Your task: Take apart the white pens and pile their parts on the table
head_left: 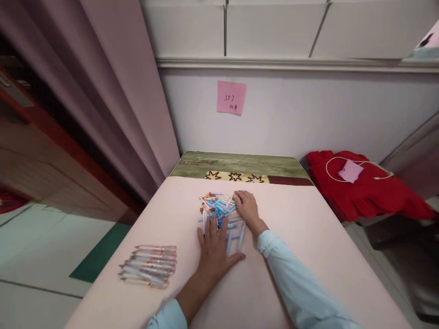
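A loose pile of slim pens (219,208) in blue, white, orange and brown lies mid-table, pointing in many directions. My left hand (213,246) is palm down at the near side of the pile, fingers spread over the closest pens and thumb out to the right. At the right edge of the pile, my right hand (247,209) is cupped against the pens with its fingers slightly bent; its palm side is hidden. A few pale blue pens (236,237) lie between both hands. To the left, clear pens with pinkish parts (149,265) lie stacked roughly side by side.
A pale pink cover (291,219) lies over the table, whose green patterned far end (240,161) shows. A pink note (231,97) is on the wall behind. On the right, red cloth (370,194) carries a white cable and pink paper. A curtain (113,68) hangs left.
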The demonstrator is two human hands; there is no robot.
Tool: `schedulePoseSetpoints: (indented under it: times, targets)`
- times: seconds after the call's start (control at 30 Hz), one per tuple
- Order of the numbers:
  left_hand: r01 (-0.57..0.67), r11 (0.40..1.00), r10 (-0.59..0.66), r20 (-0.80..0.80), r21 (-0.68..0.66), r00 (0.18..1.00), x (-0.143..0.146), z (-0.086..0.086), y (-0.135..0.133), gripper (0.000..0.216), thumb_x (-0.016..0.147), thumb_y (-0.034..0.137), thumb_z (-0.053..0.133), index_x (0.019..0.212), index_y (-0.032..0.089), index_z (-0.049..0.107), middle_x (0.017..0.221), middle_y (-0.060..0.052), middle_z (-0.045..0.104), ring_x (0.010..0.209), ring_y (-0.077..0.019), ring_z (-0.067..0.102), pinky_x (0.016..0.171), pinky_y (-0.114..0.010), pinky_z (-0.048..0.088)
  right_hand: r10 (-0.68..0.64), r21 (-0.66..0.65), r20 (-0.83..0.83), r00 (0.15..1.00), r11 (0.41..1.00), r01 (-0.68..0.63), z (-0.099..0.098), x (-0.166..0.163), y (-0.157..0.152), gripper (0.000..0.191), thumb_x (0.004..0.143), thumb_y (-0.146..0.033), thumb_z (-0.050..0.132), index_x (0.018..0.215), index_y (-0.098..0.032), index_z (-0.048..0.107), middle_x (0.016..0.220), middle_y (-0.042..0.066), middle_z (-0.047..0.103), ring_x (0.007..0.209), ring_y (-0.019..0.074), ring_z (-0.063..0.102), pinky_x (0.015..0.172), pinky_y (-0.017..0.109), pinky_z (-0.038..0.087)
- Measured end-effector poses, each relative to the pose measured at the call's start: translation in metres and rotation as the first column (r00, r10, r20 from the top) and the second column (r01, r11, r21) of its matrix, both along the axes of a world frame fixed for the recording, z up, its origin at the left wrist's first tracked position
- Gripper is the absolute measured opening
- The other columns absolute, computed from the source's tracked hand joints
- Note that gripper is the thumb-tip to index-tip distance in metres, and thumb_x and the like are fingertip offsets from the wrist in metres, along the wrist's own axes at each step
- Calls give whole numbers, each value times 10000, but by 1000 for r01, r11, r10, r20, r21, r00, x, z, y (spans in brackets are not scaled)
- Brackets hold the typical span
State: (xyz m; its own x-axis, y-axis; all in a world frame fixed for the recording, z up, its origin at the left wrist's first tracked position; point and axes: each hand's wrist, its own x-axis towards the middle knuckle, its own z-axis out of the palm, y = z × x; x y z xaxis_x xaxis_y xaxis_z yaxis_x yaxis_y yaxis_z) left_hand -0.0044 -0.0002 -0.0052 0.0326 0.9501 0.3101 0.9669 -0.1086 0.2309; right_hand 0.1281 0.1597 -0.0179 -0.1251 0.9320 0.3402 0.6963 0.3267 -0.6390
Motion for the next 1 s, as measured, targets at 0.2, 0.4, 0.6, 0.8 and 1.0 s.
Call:
schedulePoseSetpoints:
  times: [0.2, 0.4, 0.6, 0.8, 1.0]
  targets:
    - [29, 999, -31, -70, -34, 997, -8, -4, 19, 853, 743, 552, 669, 1451, 183, 369, 1541, -228, 275, 1424, -400, 227, 1092, -667, 159, 180, -28, -52, 982, 983, -181, 0, -30, -5, 318, 866, -350, 605, 1140, -210, 685, 1127, 62, 701, 1083, 215, 591, 1013, 341, 376]
    - [227, 973, -221, -118, 38, 968, -42, -4, 26, 533, 892, 374, 526, 1384, 181, 457, 1500, -199, 364, 1406, -338, 308, 1127, -592, 211, 90, -98, -57, 994, 991, -95, 11, -36, -12, 246, 806, -255, 616, 1023, -205, 719, 1011, 45, 720, 963, 214, 620, 903, 315, 437]
    - [247, 965, -245, -32, 89, 969, -51, -5, 30, 591, 892, 492, 518, 1400, 202, 435, 1463, -174, 426, 1384, -314, 352, 1130, -552, 248, 80, -161, -22, 997, 983, -82, 23, -24, -18, 241, 804, -221, 572, 993, -225, 721, 1007, 34, 719, 938, 207, 634, 862, 305, 450]
    - [104, 994, -105, 91, 20, 990, -72, 23, 95, 461, 964, 415, 362, 1355, 199, 477, 1495, -135, 405, 1394, -254, 335, 1149, -490, 229, 126, -108, -65, 990, 985, -133, 23, -16, -20, 279, 848, -296, 571, 1080, -204, 694, 1088, 59, 704, 1003, 213, 638, 907, 315, 449]
    - [227, 930, -214, 78, -289, 974, -91, 18, 181, 513, 968, 414, 305, 1435, 220, 393, 1567, -91, 294, 1447, -239, 228, 1162, -498, 177, 127, -69, -65, 990, 989, -131, 20, -15, -18, 313, 846, -294, 583, 1127, -185, 667, 1106, 80, 687, 1003, 219, 632, 910, 318, 455]
